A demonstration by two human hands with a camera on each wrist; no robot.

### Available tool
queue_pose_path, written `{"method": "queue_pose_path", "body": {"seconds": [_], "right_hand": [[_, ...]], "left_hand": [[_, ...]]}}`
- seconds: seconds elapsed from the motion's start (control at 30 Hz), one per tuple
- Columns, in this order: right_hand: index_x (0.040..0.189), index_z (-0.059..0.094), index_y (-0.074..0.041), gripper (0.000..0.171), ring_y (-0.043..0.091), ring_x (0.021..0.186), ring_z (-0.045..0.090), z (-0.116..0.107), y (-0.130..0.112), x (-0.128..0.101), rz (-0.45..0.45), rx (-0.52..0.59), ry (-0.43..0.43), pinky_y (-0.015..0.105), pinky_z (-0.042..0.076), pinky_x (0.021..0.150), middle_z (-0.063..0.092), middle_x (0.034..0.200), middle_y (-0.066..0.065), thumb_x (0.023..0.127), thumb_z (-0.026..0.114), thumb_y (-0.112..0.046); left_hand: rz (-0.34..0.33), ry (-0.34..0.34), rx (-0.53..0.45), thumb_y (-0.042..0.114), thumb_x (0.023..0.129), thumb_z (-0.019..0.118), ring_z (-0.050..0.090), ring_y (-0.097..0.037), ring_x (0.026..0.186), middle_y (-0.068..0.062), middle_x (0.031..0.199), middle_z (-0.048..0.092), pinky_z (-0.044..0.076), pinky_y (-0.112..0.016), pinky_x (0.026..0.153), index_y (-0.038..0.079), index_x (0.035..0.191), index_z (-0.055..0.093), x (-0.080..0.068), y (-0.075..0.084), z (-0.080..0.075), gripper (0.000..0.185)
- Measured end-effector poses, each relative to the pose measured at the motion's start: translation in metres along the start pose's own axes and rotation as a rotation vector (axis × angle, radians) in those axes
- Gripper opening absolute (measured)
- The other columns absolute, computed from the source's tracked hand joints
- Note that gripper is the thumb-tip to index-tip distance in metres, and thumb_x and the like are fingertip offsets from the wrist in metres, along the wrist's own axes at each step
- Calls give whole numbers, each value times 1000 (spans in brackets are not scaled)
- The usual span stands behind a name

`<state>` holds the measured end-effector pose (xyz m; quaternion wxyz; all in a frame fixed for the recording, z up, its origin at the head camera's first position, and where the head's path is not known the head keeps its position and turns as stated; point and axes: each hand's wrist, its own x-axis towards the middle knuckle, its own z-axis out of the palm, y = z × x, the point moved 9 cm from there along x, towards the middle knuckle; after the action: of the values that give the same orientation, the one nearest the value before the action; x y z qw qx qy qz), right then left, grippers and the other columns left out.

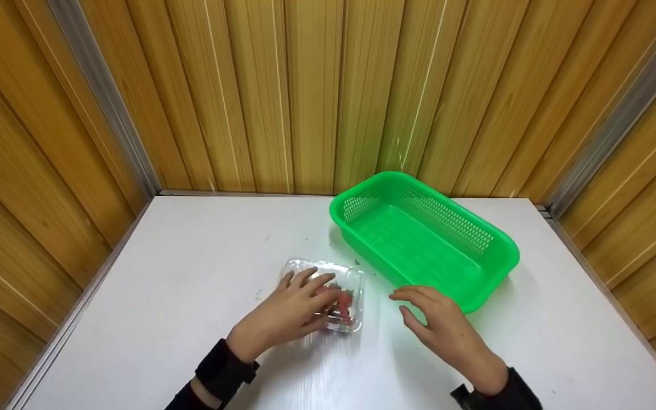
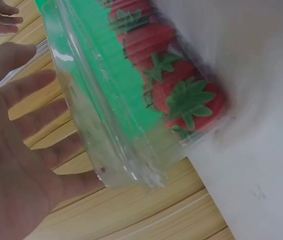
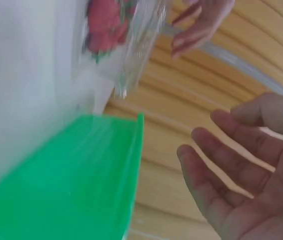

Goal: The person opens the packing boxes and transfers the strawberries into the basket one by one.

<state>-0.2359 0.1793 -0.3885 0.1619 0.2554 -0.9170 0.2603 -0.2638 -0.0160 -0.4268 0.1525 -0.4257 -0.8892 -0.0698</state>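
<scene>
- A clear, thin plastic clamshell [image 1: 328, 293] is lying flat on the white bench [image 1: 180, 296], at about 7 o'clock from the basket [image 1: 425, 239] and just beside its near left corner.
- Its walls are showing glossy, crinkled and see-through, with rounded corners; red strawberries [image 2: 181, 95] with green leafy caps are sitting packed inside.
- The box is roughly rectangular; its long axis is running from about 11 o'clock to 5 o'clock in the head view.
- The left hand [image 1: 291, 313] is resting on the lid with its fingers [image 1: 311, 279] spread and nearly straight, pointing toward 1 o'clock; they are not curling round the box.
- The right hand [image 1: 445, 327] is hovering palm down at 3 o'clock from the box, fingers loose and slightly bent, gripping nothing, close to the basket's near rim.
- The basket is bright green, hard plastic, oblong, with perforated walls and a grid floor; its long axis is pointing from 10 o'clock to 4 o'clock.
- Ribbed yellow-brown wall panels [image 1: 316, 91] are standing behind the bench.
</scene>
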Motion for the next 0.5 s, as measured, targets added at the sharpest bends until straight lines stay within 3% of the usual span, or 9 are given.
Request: {"method": "queue_pose_path", "body": {"seconds": [0.13,0.27,0.33,0.5], "right_hand": [[110,67,-12,24,12,93,64,33,-3,-1,54,133,-82,29,53,75,67,108,-3,88,63,-7],[120,59,-3,29,14,85,67,68,8,-3,183,319,-193,26,53,71,67,105,7,91,59,-9],[125,53,0,35,19,85,67,85,17,-5,269,486,-237,27,54,72,66,105,14,92,58,-10],[135,34,4,51,30,89,66,121,34,-15,514,1028,-318,40,54,80,57,110,23,93,58,-12]], "left_hand": [[66,0,56,42,79,73,38,-31,129,0,137,46,38,-56,94,28,134,50,-2,10,3,61],[78,-14,101,43,74,78,41,-30,125,2,135,46,40,-54,91,27,135,49,-1,14,8,69],[80,-13,121,43,74,77,44,-28,120,2,133,48,41,-53,90,26,134,49,0,15,9,68],[107,17,155,40,77,75,50,-24,110,4,126,53,41,-51,90,25,131,52,4,18,8,61]]}}
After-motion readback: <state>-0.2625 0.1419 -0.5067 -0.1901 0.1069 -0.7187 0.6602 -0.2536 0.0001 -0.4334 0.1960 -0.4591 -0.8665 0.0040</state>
